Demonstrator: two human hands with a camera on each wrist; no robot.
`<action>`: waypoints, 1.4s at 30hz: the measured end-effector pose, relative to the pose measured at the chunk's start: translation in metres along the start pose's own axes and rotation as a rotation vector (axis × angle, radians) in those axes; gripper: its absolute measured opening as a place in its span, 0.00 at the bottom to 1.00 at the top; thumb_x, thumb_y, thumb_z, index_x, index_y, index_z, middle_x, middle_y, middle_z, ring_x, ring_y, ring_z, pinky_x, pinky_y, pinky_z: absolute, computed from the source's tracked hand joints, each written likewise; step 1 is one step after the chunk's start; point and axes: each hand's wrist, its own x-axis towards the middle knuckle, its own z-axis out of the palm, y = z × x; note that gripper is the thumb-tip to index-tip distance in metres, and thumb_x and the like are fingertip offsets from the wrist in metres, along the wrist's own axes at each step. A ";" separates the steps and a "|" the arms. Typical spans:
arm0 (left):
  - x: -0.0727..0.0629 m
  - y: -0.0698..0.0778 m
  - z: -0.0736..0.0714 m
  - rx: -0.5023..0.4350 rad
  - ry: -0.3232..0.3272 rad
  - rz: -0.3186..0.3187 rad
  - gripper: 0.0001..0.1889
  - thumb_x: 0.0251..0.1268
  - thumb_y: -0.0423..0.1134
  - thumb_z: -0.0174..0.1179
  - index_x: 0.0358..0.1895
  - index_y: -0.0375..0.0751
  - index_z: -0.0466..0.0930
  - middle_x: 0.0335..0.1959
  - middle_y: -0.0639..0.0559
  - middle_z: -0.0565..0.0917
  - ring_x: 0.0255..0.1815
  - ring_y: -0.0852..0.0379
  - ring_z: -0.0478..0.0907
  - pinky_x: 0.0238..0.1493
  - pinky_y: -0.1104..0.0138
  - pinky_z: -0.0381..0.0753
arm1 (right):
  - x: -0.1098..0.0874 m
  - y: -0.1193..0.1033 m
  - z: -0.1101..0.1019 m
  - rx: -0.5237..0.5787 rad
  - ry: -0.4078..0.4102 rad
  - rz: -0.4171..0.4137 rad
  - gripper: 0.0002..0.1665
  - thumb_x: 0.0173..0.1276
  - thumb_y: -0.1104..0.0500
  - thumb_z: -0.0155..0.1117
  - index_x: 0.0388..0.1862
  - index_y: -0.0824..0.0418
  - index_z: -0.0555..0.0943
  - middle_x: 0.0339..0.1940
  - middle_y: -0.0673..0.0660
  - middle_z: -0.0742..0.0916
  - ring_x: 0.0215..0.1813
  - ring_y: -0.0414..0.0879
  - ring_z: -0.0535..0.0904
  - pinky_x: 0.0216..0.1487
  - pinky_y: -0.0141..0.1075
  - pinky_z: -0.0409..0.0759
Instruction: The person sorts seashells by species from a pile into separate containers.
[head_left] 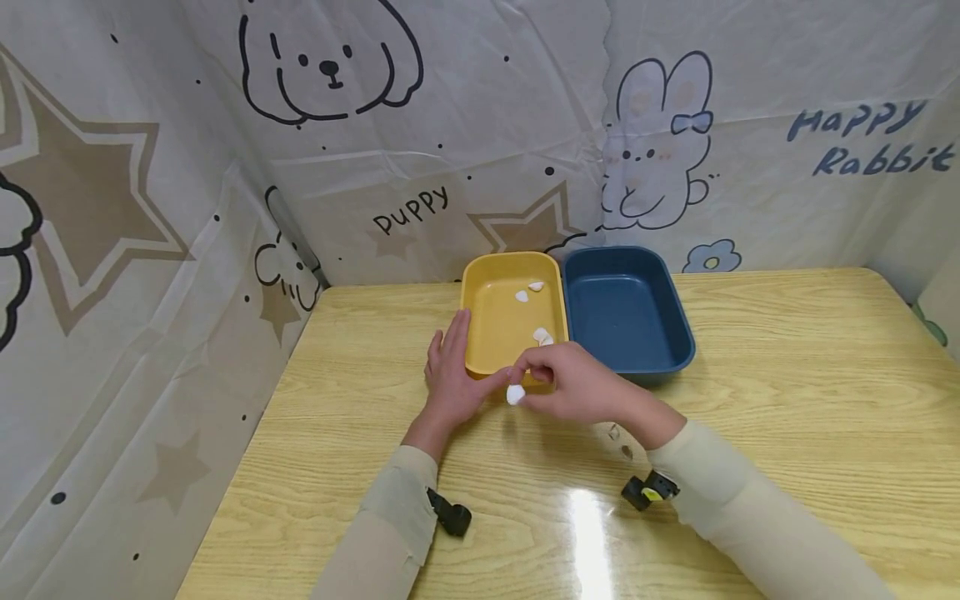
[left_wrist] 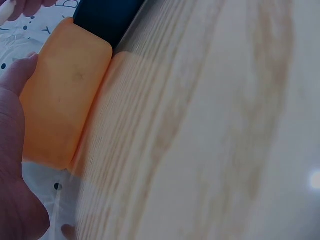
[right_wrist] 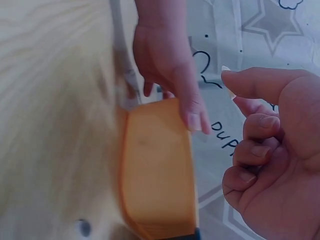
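My right hand (head_left: 573, 383) pinches a small white piece, seemingly a shell (head_left: 515, 394), between thumb and index finger, just in front of the yellow tray (head_left: 498, 350). In the right wrist view the other fingers (right_wrist: 250, 150) are curled into the palm, and only a sliver of the shell shows. My left hand (head_left: 453, 383) rests against the tray's near left corner, its fingers straight along the left side and its thumb at the front rim. Several similar white pieces (head_left: 522, 296) lie inside the yellow tray, some partly behind my right hand.
A dark blue tray (head_left: 626, 333) stands right beside the yellow one, to its right. Small dark or clear pieces (head_left: 626, 451) lie on the wooden table (head_left: 360, 400) under my right wrist. A printed cloth (head_left: 420, 142) hangs behind the table and along its left side.
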 end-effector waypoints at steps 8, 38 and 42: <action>-0.001 -0.001 -0.001 0.000 -0.005 -0.001 0.58 0.55 0.68 0.67 0.82 0.60 0.38 0.82 0.62 0.43 0.79 0.37 0.37 0.68 0.37 0.44 | 0.011 0.002 -0.011 0.033 0.088 0.018 0.11 0.59 0.61 0.77 0.37 0.53 0.83 0.20 0.52 0.69 0.23 0.42 0.64 0.31 0.37 0.64; 0.000 0.001 -0.001 -0.011 -0.028 -0.034 0.59 0.53 0.74 0.63 0.81 0.66 0.35 0.81 0.66 0.41 0.79 0.40 0.34 0.70 0.38 0.40 | 0.056 0.042 -0.025 0.060 0.424 0.300 0.13 0.65 0.56 0.73 0.44 0.59 0.83 0.23 0.55 0.68 0.29 0.52 0.65 0.33 0.41 0.62; 0.000 0.001 -0.002 -0.022 -0.030 -0.036 0.58 0.53 0.72 0.64 0.81 0.67 0.35 0.81 0.66 0.41 0.79 0.39 0.34 0.70 0.38 0.40 | 0.060 0.052 -0.023 0.064 0.451 0.335 0.13 0.66 0.55 0.73 0.45 0.60 0.83 0.24 0.55 0.68 0.30 0.52 0.65 0.34 0.41 0.62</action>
